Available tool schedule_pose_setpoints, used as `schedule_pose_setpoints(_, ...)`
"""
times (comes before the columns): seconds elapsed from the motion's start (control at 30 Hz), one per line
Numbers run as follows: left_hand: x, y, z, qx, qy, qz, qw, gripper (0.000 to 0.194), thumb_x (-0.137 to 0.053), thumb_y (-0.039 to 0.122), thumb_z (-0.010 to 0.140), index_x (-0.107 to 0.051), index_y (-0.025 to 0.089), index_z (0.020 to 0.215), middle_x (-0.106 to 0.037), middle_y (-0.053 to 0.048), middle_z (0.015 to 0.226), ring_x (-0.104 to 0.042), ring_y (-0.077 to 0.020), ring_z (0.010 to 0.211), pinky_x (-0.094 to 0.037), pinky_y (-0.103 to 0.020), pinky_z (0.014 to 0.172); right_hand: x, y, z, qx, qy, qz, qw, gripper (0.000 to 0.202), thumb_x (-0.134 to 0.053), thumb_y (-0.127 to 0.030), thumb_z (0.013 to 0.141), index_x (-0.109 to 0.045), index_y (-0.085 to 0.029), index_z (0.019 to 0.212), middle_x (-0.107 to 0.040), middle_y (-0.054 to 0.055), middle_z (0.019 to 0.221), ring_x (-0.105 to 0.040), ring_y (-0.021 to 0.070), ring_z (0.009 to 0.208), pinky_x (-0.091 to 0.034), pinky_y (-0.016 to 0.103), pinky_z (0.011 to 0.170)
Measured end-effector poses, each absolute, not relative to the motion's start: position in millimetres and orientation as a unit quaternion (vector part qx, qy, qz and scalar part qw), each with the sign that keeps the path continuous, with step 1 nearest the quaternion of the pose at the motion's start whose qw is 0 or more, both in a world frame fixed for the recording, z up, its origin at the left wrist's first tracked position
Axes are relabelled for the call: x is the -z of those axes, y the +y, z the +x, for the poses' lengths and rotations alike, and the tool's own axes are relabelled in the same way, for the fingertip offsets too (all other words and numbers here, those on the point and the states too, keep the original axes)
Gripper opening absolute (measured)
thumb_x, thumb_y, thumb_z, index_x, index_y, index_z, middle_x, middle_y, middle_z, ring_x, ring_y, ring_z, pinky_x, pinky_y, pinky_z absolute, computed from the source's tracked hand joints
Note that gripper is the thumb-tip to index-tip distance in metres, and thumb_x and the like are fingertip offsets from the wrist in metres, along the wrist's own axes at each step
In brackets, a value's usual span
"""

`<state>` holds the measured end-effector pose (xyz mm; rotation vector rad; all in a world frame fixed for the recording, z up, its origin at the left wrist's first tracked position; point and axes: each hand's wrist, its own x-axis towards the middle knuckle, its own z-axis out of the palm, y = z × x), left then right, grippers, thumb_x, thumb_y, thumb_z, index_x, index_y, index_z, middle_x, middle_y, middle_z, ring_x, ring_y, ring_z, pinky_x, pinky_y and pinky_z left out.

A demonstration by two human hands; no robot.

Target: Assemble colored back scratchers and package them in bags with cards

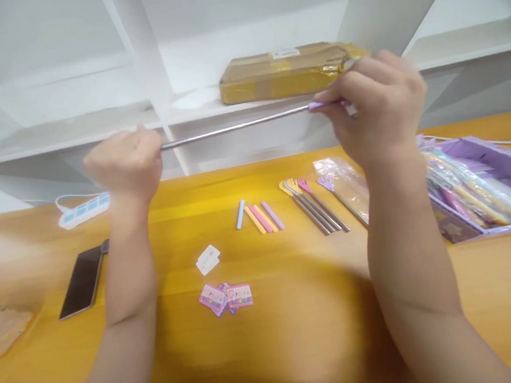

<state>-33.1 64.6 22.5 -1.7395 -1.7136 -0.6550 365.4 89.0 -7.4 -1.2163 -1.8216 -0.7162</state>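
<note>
Stretched between my two hands, above the table, is a back scratcher (pixel 236 126) with a thin silver rod. My left hand (pixel 125 161) is closed in a fist round the rod's left end, and whatever lies inside the fist is hidden. With thumb and fingers, my right hand (pixel 377 100) pinches the purple piece at the other end. Below on the table lie several metal-rod back scratchers (pixel 317 210) with yellow, grey and pink claw heads. A purple-headed one (pixel 341 199) lies beside them, next to a clear plastic sleeve (pixel 355 183). Several coloured tubes (pixel 264 217) lie to their left.
A purple box (pixel 509 229) of wrapped back scratchers stands at right. Small printed cards (pixel 239 295) and white cards (pixel 208 259) lie mid-table. A phone (pixel 81 281) and power strip (pixel 85 210) are at left. A taped cardboard box (pixel 272 77) sits on the white shelf behind.
</note>
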Motion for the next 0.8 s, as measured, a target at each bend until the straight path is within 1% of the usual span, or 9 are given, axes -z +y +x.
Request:
schedule_pose_setpoints(0.13,-29.4,74.5,-79.1,0.272,-0.672,-0.609,0.323,0.057,-0.044,0.018,0.110,-0.022,0.022,0.057,-0.018,-0.003,0.058,-0.011,-0.0224,0.069,-0.012,-0.043,0.071,23.1,140.6,430.7,0.343,-0.606,-0.546,0.465,0.049,-0.059,-0.063,0.106,-0.082,-0.024,0.089,-0.074,0.018,0.093,-0.061,0.0295,0.095,-0.039,0.046,0.089)
schedule_pose_setpoints(0.2,-30.5,77.9,-102.9,0.271,-0.681,-0.600,0.322,0.059,-0.048,0.021,0.109,-0.021,0.024,0.057,-0.018,-0.002,0.059,-0.012,-0.0224,0.069,-0.012,-0.042,0.071,29.9,167.5,464.1,0.357,-0.450,-0.655,0.491,0.047,-0.065,-0.060,0.101,-0.076,-0.025,0.073,-0.068,0.019,0.081,-0.061,0.0320,0.091,-0.036,0.050,0.090)
schedule_pose_setpoints(0.3,-28.6,81.8,-124.3,0.275,-0.665,-0.625,0.304,0.059,-0.049,0.027,0.109,-0.023,0.025,0.056,-0.019,-0.003,0.060,-0.015,-0.0226,0.069,-0.013,-0.040,0.070,32.9,193.3,493.8,0.303,-0.368,-0.725,0.498,0.052,-0.065,-0.059,0.101,-0.068,-0.029,0.059,-0.063,0.019,0.074,-0.058,0.0333,0.089,-0.033,0.052,0.090)
schedule_pose_setpoints(0.4,-26.3,85.7,-125.3,0.281,-0.664,-0.628,0.293,0.060,-0.053,0.032,0.107,-0.023,0.025,0.055,-0.017,-0.003,0.059,-0.014,-0.0228,0.069,-0.012,-0.040,0.070,26.7,198.4,496.8,0.246,-0.342,-0.761,0.494,0.055,-0.069,-0.058,0.100,-0.063,-0.031,0.053,-0.060,0.019,0.070,-0.055,0.0328,0.085,-0.032,0.052,0.090)
schedule_pose_setpoints(0.5,-26.0,87.7,-117.7,0.272,-0.683,-0.616,0.283,0.061,-0.054,0.035,0.105,-0.021,0.025,0.054,-0.018,-0.003,0.060,-0.013,-0.0225,0.070,-0.013,-0.041,0.070,15.2,195.3,489.9,0.233,-0.348,-0.775,0.473,0.047,-0.072,-0.059,0.099,-0.078,-0.026,0.066,-0.065,0.021,0.075,-0.058,0.0343,0.088,-0.033,0.052,0.091)
schedule_pose_setpoints(0.6,-25.1,87.9,-112.4,0.253,-0.685,-0.627,0.271,0.055,-0.054,0.034,0.102,-0.024,0.024,0.057,-0.021,-0.003,0.063,-0.014,-0.0215,0.071,-0.014,-0.041,0.071,5.4,185.8,481.7,0.238,-0.327,-0.795,0.452,0.056,-0.066,-0.066,0.103,-0.089,-0.018,0.085,-0.069,0.026,0.083,-0.063,0.0370,0.095,-0.033,0.053,0.090)
schedule_pose_setpoints(0.67,-22.4,88.4,-111.3,0.238,-0.678,-0.642,0.267,0.047,-0.055,0.031,0.097,-0.028,0.022,0.060,-0.020,-0.002,0.064,-0.016,-0.0194,0.072,-0.011,-0.042,0.074,5.7,167.0,470.5,0.221,-0.329,-0.797,0.456,0.063,-0.058,-0.071,0.106,-0.091,-0.021,0.086,-0.068,0.026,0.081,-0.063,0.0373,0.096,-0.032,0.054,0.087)
schedule_pose_setpoints(0.7,-20.6,89.0,-111.3,0.230,-0.675,-0.649,0.266,0.043,-0.054,0.029,0.096,-0.030,0.021,0.061,-0.019,-0.001,0.065,-0.019,-0.0174,0.073,-0.008,-0.044,0.078,9.2,152.5,461.7,0.223,-0.375,-0.769,0.467,0.063,-0.055,-0.071,0.109,-0.092,-0.025,0.087,-0.068,0.024,0.081,-0.063,0.0360,0.097,-0.031,0.054,0.086)
schedule_pose_setpoints(0.8,-14.9,92.1,-111.7,0.221,-0.653,-0.677,0.259,0.035,-0.047,0.025,0.098,-0.036,0.017,0.066,-0.014,0.001,0.066,-0.031,-0.0124,0.078,-0.004,-0.052,0.084,29.5,97.7,426.7,0.277,-0.497,-0.675,0.470,0.066,-0.048,-0.073,0.112,-0.093,-0.029,0.091,-0.072,0.025,0.092,-0.063,0.0357,0.112,-0.030,0.054,0.086)
